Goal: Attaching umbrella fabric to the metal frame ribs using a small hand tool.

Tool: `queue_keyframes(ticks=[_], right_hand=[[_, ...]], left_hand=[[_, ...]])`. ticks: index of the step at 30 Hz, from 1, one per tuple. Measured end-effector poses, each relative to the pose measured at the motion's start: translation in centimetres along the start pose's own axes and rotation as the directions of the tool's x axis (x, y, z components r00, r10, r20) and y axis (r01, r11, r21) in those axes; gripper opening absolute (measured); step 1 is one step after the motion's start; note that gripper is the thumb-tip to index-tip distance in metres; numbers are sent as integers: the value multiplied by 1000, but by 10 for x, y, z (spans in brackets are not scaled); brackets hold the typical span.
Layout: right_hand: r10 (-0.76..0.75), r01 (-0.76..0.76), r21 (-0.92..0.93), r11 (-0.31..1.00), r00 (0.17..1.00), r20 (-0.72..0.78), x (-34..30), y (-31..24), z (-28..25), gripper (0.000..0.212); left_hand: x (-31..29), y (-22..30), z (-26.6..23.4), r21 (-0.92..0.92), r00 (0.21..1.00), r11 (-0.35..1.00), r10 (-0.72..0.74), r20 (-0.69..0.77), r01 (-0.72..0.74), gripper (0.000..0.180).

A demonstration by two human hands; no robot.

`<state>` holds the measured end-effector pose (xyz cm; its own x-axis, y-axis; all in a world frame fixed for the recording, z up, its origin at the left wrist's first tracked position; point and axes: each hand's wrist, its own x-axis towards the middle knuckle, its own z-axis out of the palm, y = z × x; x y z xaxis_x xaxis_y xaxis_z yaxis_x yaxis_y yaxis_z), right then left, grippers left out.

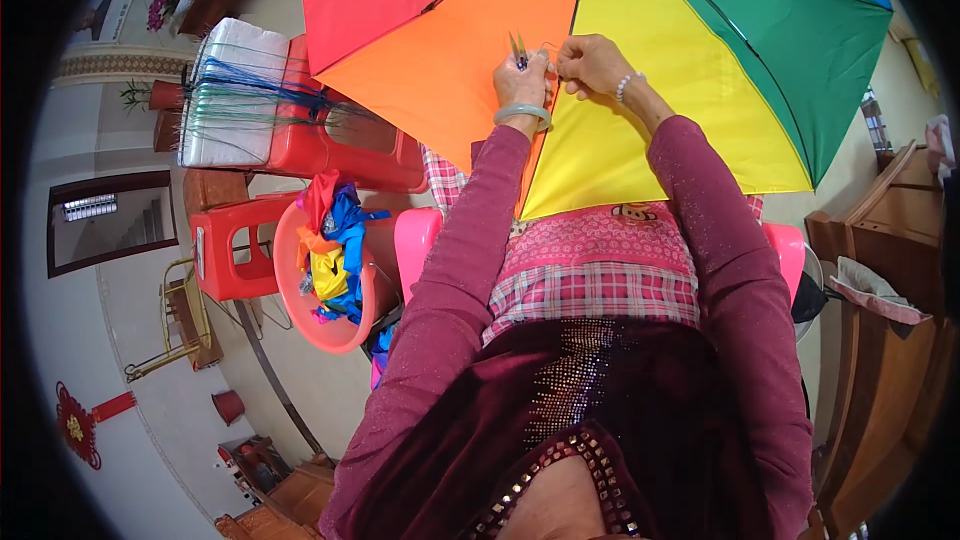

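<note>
A rainbow umbrella [660,60] lies spread over my lap, its dark ribs showing on red, orange, yellow, green and blue panels. My left hand [522,85], a pale bangle at its wrist, is closed at the seam between the orange and yellow panels. Small thread snips [518,48] stick up from that hand, blades pointing away from me. Just to its right, my right hand [597,65] pinches at the same rib, with a beaded bracelet on the wrist. A thin strand seems to run between the hands; what the right fingertips hold is too small to make out.
On the left, a red stool [370,152] bears a white foam block [235,90] hung with blue and green threads. Nearer stands a pink bucket [372,305] of bright cloth, beside another red stool [235,250]. Wooden furniture [880,340] lines the right.
</note>
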<state>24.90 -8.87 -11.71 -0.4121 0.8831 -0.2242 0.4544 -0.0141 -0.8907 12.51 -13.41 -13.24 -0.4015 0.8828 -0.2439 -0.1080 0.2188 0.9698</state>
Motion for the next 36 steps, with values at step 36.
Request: queue_keyframes(ticks=[36], right_hand=[[-437,409,-447,795,898,45,-14,1,-24,9]], left_hand=[[-8,11,4,-164,999,986,-27,40,34,15]])
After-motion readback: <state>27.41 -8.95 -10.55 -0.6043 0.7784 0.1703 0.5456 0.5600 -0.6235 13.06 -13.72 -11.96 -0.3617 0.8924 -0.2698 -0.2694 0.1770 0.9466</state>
